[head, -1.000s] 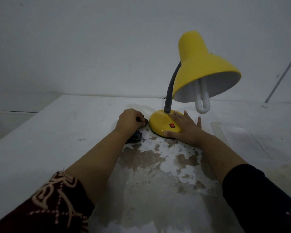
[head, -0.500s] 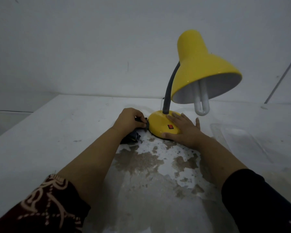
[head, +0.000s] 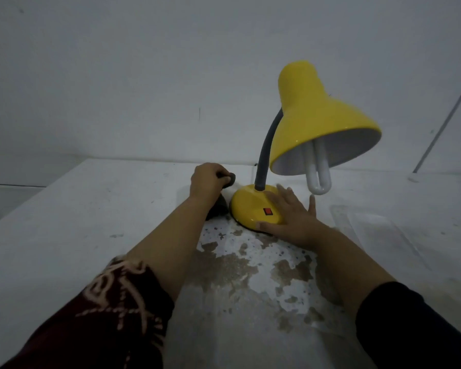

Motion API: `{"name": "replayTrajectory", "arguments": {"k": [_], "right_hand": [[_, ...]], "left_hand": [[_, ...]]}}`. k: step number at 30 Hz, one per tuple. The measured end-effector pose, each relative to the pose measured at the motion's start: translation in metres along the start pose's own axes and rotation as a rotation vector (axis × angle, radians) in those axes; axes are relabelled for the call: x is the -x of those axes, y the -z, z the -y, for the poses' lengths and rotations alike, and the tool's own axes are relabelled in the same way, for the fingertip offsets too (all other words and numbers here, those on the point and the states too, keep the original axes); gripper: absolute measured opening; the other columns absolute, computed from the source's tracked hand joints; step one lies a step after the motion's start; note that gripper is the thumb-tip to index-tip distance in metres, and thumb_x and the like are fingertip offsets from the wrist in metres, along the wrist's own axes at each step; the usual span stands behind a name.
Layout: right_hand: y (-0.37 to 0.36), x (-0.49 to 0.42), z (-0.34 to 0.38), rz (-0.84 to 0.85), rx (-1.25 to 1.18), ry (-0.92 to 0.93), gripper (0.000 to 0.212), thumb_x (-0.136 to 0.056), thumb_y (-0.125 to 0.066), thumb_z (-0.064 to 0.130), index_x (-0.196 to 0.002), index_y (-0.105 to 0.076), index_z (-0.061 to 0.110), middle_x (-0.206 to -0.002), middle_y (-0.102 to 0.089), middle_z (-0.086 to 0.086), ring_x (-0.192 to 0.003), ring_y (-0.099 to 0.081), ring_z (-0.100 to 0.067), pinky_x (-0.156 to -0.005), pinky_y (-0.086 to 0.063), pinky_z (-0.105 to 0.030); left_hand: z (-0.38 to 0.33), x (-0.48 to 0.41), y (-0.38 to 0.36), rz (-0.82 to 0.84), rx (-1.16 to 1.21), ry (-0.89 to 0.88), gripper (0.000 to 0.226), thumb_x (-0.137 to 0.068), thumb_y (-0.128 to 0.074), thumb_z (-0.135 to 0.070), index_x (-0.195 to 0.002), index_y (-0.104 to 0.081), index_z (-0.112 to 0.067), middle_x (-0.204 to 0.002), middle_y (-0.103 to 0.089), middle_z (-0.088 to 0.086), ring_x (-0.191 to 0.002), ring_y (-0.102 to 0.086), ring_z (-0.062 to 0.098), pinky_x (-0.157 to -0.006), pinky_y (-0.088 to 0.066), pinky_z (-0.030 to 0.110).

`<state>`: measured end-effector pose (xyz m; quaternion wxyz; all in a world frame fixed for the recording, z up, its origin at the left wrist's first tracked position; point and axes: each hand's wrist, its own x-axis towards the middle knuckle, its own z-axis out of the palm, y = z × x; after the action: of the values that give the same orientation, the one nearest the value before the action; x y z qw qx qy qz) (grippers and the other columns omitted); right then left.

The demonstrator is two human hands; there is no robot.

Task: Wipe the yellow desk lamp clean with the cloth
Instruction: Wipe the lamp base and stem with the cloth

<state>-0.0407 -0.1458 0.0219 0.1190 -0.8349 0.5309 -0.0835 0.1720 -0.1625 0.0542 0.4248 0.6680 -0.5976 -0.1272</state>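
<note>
The yellow desk lamp (head: 301,145) stands upright on the white worktop (head: 64,225). The right hand (head: 290,217) lies flat and unclenched on its base, while the left hand (head: 206,181) clutches a dark cloth (head: 228,179) just beside it.

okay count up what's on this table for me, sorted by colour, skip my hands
Yellow: 1, the desk lamp, with a dark neck, a red switch and a white bulb.
Dark: 1, the cloth, bunched in the left hand.
Clear: 1, a plastic sheet lying flat on the table.
Total: 3
</note>
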Motion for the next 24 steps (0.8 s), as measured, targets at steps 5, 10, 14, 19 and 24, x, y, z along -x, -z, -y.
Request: {"name": "replayTrajectory", "arguments": {"k": [5, 10, 14, 19, 24], "right_hand": [[-0.001, 0.014, -0.005, -0.054, -0.094, -0.073, 0.079, -0.089, -0.039, 0.061, -0.151, -0.009, 0.024, -0.162, -0.001, 0.005, -0.149, 0.008, -0.015, -0.114, 0.02, -0.055], [0.002, 0.014, -0.005, -0.081, -0.094, -0.076, 0.08, -0.084, -0.043, 0.066, -0.15, -0.018, 0.029, -0.161, -0.01, 0.008, -0.149, 0.007, -0.013, -0.112, 0.021, -0.057], [0.001, 0.014, -0.007, -0.086, -0.105, -0.081, 0.08, -0.083, -0.045, 0.068, -0.149, -0.018, 0.032, -0.161, -0.01, 0.01, -0.149, 0.005, -0.013, -0.111, 0.021, -0.058], [0.001, 0.014, -0.008, -0.087, -0.117, -0.073, 0.082, -0.082, -0.045, 0.068, -0.149, -0.019, 0.031, -0.161, -0.01, 0.011, -0.15, 0.003, -0.013, -0.111, 0.022, -0.058], [0.002, 0.016, -0.007, -0.078, -0.12, -0.075, 0.082, -0.082, -0.045, 0.068, -0.15, -0.019, 0.031, -0.161, -0.01, 0.009, -0.15, 0.001, -0.013, -0.111, 0.022, -0.058]], "left_hand": [[-0.019, 0.028, 0.009, 0.04, 0.171, -0.087, 0.02, -0.078, -0.07, -0.013, -0.098, -0.071, -0.006, -0.099, -0.072, 0.013, -0.085, -0.065, 0.019, -0.086, -0.054, 0.034], [-0.044, 0.043, -0.019, 0.173, 0.037, -0.121, 0.028, -0.077, -0.071, -0.017, -0.104, -0.07, -0.01, -0.112, -0.07, 0.009, -0.104, -0.062, 0.022, -0.092, -0.046, 0.027], [-0.048, 0.034, -0.034, 0.13, -0.11, -0.037, 0.02, -0.08, -0.067, -0.017, -0.096, -0.073, -0.008, -0.107, -0.071, 0.012, -0.101, -0.063, 0.026, -0.087, -0.048, 0.033], [-0.041, 0.021, -0.036, 0.07, -0.147, 0.013, 0.016, -0.079, -0.066, -0.014, -0.089, -0.072, -0.004, -0.099, -0.071, 0.016, -0.097, -0.063, 0.03, -0.08, -0.049, 0.034], [-0.038, 0.015, -0.037, 0.057, -0.11, 0.051, 0.013, -0.078, -0.066, -0.011, -0.087, -0.072, -0.004, -0.1, -0.071, 0.015, -0.097, -0.063, 0.03, -0.077, -0.047, 0.031]]}}
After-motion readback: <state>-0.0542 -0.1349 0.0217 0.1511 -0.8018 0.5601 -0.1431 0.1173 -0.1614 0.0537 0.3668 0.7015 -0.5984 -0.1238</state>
